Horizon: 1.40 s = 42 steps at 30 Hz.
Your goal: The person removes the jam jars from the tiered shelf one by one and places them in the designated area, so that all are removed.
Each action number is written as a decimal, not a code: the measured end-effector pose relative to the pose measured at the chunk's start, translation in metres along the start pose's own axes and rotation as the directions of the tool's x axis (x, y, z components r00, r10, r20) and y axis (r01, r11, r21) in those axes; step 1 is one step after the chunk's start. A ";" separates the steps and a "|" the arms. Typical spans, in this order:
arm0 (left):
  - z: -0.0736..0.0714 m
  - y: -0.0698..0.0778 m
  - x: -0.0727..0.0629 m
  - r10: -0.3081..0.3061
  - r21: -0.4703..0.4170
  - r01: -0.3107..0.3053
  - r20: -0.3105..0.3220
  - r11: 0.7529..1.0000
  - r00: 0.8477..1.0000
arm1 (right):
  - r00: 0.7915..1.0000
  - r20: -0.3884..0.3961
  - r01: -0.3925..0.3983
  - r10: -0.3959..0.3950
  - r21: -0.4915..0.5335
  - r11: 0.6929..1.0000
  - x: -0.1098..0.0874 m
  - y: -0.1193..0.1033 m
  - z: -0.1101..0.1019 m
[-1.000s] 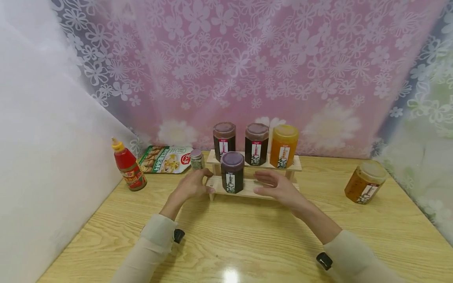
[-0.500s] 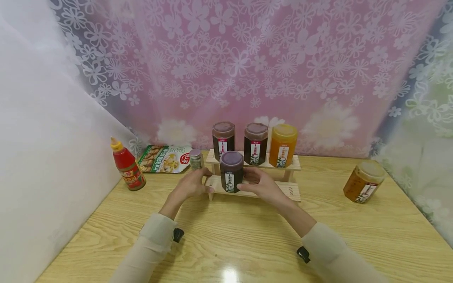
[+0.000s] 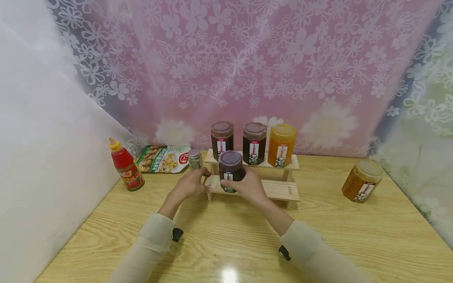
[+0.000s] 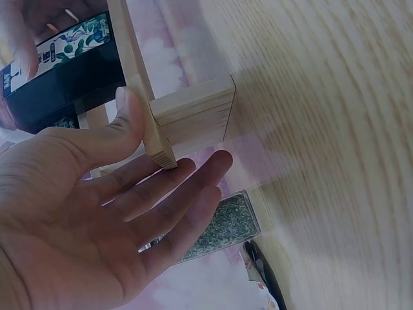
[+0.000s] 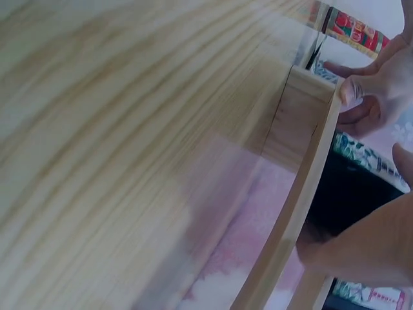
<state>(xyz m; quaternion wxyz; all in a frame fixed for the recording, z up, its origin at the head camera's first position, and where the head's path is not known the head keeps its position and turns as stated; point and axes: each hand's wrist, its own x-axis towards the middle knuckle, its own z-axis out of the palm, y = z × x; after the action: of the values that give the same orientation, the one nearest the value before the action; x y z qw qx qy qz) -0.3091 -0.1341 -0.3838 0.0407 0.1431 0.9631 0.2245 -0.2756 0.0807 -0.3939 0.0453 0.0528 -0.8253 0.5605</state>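
Pink curtain is hanging up top; mid-frame, right hand is no longer hovering but gripping the front jar, seemingly steadying it; left hand is pinching the rack.

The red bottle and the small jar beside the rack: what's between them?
A packet is between the red bottle and the small jar, as the head view shows.
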 end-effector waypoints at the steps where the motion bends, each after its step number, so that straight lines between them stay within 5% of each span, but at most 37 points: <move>1: 0.000 0.000 0.000 0.000 0.002 0.000 0.000 1.000 1.000 | 1.000 -0.012 0.000 -0.001 -0.011 1.000 0.000 -0.001 0.002; 9: 0.002 0.001 -0.001 -0.005 0.006 0.005 0.000 1.000 1.000 | 0.997 -0.075 -0.038 0.027 -0.155 0.987 -0.004 -0.005 0.003; 24: -0.001 0.002 -0.001 -0.019 0.004 0.019 0.004 1.000 1.000 | 0.999 -0.040 0.025 -0.031 -0.147 0.989 -0.017 0.001 -0.021; 42: -0.002 0.004 -0.001 -0.010 0.022 0.009 0.015 1.000 1.000 | 0.999 -0.035 0.001 -0.008 -0.186 0.983 -0.044 0.011 -0.093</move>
<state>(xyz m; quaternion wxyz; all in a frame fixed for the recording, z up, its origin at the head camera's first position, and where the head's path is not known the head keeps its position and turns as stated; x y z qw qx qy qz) -0.3070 -0.1316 -0.3797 0.0473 0.1406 0.9658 0.2125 -0.2321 0.1728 -0.3758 0.0661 0.0403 -0.8729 0.4817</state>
